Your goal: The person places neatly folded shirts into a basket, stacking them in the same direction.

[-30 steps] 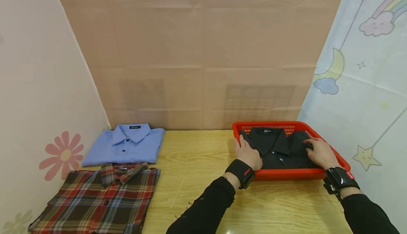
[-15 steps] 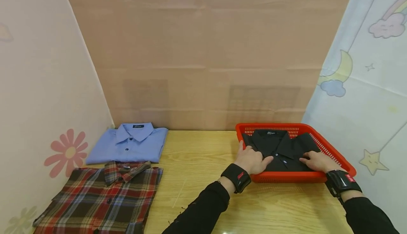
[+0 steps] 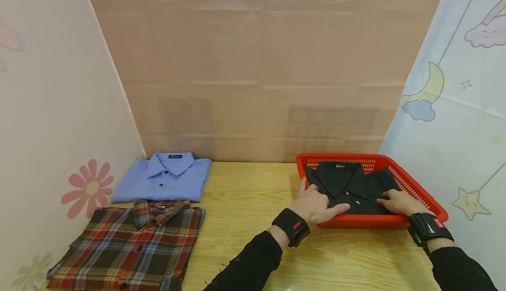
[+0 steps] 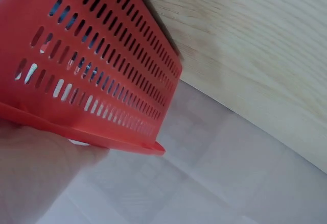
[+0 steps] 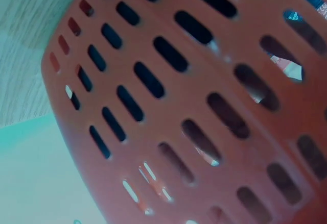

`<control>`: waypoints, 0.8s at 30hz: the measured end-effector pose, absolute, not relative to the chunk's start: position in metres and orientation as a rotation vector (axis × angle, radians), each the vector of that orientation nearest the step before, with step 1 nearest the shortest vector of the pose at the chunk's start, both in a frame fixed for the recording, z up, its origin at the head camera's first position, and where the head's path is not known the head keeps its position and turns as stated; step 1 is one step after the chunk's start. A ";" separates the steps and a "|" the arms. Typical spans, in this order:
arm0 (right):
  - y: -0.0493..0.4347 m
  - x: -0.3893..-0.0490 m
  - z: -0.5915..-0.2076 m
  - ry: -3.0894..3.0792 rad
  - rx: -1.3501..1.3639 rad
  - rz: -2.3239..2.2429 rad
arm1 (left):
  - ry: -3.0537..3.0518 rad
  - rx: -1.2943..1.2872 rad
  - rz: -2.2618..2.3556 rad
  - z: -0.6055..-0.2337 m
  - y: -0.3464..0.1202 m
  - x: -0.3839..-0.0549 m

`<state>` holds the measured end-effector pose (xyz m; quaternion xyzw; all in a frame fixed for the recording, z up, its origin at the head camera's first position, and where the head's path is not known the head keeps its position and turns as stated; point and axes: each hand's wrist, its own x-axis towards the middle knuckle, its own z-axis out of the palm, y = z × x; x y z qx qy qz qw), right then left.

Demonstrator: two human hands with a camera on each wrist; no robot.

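Note:
A folded black shirt (image 3: 343,185) lies collar-up inside a red plastic basket (image 3: 371,221) on the right part of the table. My left hand (image 3: 310,205) rests at the basket's front left corner, its index finger along the left rim and its thumb stretched out over the front edge. In the left wrist view that hand (image 4: 36,168) touches the rim of the slotted basket wall (image 4: 87,101). Reaching over the front right rim, my right hand (image 3: 401,202) has its fingertips on the shirt. Only the basket's slotted wall (image 5: 204,101) fills most of the right wrist view; the hand is hidden there.
On the left of the wooden table (image 3: 245,220) lies a folded light blue shirt (image 3: 170,183) at the back. In front of it is a folded plaid shirt (image 3: 130,247). A brown paper-like backdrop (image 3: 253,62) stands behind, with patterned sheets at both sides.
My left hand has moved off the shirt's left edge toward the basket's front left corner, thumb spreading. My right hand has slid nearer the basket's front. The head view has shifted slightly.

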<state>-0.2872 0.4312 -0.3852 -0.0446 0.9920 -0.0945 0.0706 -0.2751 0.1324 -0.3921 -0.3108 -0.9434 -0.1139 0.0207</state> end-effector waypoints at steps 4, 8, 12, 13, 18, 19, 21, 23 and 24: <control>0.430 -0.287 -0.383 3.066 -0.199 -0.319 | -2.900 -1.005 -0.338 -0.394 0.130 -0.276; 0.428 -0.289 -0.384 3.107 -0.253 -0.346 | -2.890 -1.014 -0.277 -0.395 0.130 -0.275; 0.428 -0.290 -0.384 3.078 -0.261 -0.337 | -2.897 -1.011 -0.252 -0.394 0.132 -0.274; 0.429 -0.290 -0.384 3.068 -0.263 -0.335 | -2.899 -1.011 -0.252 -0.394 0.132 -0.274; 0.431 -0.290 -0.385 3.056 -0.265 -0.355 | -2.908 -1.016 -0.295 -0.395 0.130 -0.275; 0.432 -0.289 -0.385 3.061 -0.269 -0.361 | -2.909 -1.023 -0.313 -0.396 0.130 -0.275; 0.431 -0.289 -0.386 3.076 -0.281 -0.364 | -2.908 -1.039 -0.351 -0.397 0.128 -0.275; 0.430 -0.288 -0.385 3.087 -0.281 -0.364 | -2.898 -1.059 -0.371 -0.397 0.125 -0.275; 0.429 -0.288 -0.385 3.091 -0.279 -0.363 | -2.888 -1.069 -0.371 -0.397 0.124 -0.275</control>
